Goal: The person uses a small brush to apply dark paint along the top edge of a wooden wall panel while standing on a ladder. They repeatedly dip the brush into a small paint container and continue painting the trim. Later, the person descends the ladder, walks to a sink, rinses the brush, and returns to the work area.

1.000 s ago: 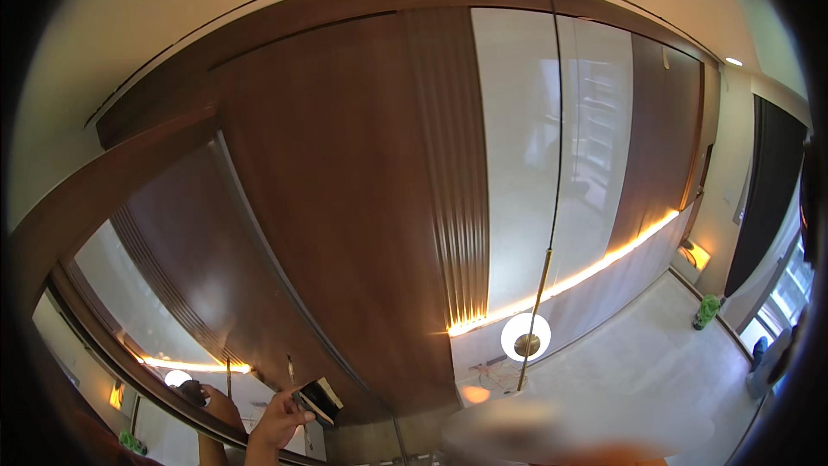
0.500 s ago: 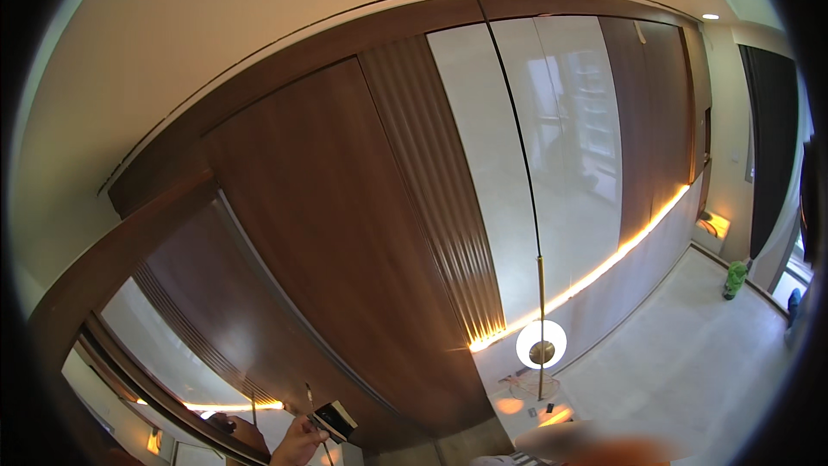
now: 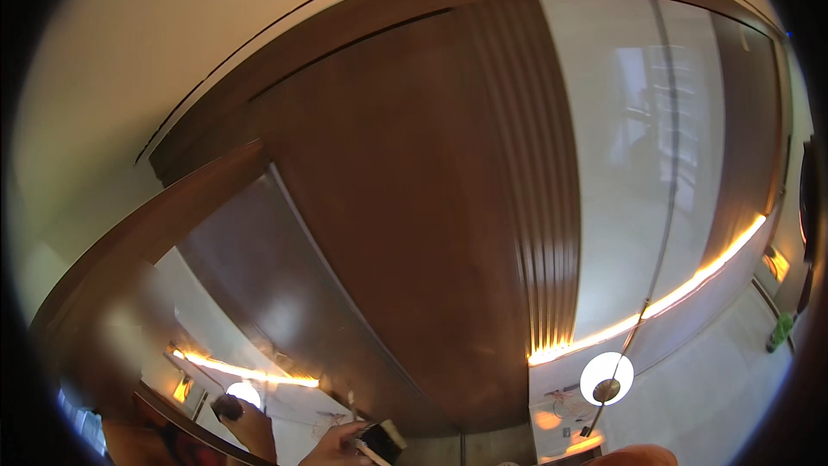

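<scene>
Gripping a small dark block (image 3: 382, 442) with a pale edge, what I take to be the right hand (image 3: 332, 449) sits at the very bottom of the view, its fingers (image 3: 349, 437) curled close around the block and a thin pale stick (image 3: 353, 403) rising just above them. Further to the left a second forearm, probably the left hand (image 3: 250, 427), reaches up toward a dark round thing (image 3: 228, 406); its fingers are hidden, so I cannot tell whether they are spread or closed. Both hands lie low against the glossy brown wall panel (image 3: 405, 233), near a glowing light strip (image 3: 246, 373), and this corner is so shiny that they may even be reflections. Over to the right a hanging round lamp (image 3: 606, 378) shines beside a paler panel (image 3: 621, 173). Most of the view is wall and ceiling (image 3: 147, 60), so the work would probably go better with the head tipped down, the block held steady with a firm, even grip, and the stick kept clear of the polished surface to avoid scratching it.
</scene>
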Motion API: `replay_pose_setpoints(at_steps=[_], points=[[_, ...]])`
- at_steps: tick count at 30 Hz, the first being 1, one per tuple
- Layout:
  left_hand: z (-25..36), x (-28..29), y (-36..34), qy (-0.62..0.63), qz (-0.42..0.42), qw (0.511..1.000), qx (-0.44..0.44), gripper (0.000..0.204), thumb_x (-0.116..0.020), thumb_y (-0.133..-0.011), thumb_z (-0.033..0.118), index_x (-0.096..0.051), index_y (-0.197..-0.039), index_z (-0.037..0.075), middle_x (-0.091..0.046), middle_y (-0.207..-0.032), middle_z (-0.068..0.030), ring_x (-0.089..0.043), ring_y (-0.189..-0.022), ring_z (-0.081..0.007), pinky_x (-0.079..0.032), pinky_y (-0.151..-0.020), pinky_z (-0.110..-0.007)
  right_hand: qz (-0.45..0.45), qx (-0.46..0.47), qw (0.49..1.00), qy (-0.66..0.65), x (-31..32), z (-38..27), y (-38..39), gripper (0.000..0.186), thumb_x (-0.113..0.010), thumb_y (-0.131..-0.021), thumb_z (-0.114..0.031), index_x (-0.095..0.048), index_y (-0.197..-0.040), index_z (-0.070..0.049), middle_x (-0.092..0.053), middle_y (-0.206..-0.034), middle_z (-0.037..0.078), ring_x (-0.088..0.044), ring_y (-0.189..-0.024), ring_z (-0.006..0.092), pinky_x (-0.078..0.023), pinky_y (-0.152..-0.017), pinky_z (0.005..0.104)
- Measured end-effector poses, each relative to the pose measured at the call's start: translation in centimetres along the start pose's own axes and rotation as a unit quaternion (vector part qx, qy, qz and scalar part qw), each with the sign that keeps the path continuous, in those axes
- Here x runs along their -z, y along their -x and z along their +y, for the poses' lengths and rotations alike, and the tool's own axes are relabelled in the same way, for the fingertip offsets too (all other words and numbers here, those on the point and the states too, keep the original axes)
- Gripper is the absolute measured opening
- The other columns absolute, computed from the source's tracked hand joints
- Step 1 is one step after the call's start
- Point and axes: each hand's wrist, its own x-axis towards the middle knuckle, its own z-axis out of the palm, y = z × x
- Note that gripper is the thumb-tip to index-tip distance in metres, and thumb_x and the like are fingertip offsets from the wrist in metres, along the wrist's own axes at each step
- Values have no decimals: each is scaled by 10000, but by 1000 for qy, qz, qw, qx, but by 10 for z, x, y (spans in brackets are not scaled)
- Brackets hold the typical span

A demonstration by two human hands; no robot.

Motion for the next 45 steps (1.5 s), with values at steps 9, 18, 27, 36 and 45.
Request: replay_pose_setpoints(at_steps=[9,18,27,36,45], points=[[119,45,-107,-80,-109,986,-98,899,-917,-659,81,-512,-1449,-61,-558,-1469,-165,-510,-1378,-226,-363,-1169,-368,609,210,762,-69,214,-150,-124,262,-633,-911,-70,-675,-1164,-21,-626,-1308,221,-559,-1278,412,-462,-1063,508],[116,111,-112,-27,-80,996,-15,985,-955,-700,223,-446,-1469,-123,-560,-1462,-184,-531,-1366,-255,-352,-1180,-388,750,254,610,-29,326,-207,-201,312,-510,-1059,-158,-614,-1310,-5,-440,-1529,256,-432,-1415,467,-414,-1128,574],[97,218,-93,21,534,816,-219,385,-834,-836,183,-660,-1129,4,-692,-1005,-72,-653,-953,-202,-549,-839,-370,750,247,609,71,317,-162,-246,401,-396,-1110,-191,-492,-1455,-9,-438,-1536,283,-429,-1429,466,-389,-1165,581],[99,203,-97,473,282,745,-375,470,-790,-794,372,-618,-1105,64,-629,-977,-83,-611,-936,-217,-512,-846,-354,757,262,597,47,330,-183,-238,352,-418,-1097,-138,-537,-1399,0,-474,-1507,262,-455,-1409,437,-412,-1159,564],[97,196,-92,611,147,641,-441,564,-770,-769,490,-586,-1116,86,-587,-995,-107,-584,-957,-239,-485,-870,-352,761,322,557,-79,355,-221,-247,324,-422,-1093,-123,-565,-1363,-14,-503,-1487,239,-484,-1385,421,-438,-1143,546]])
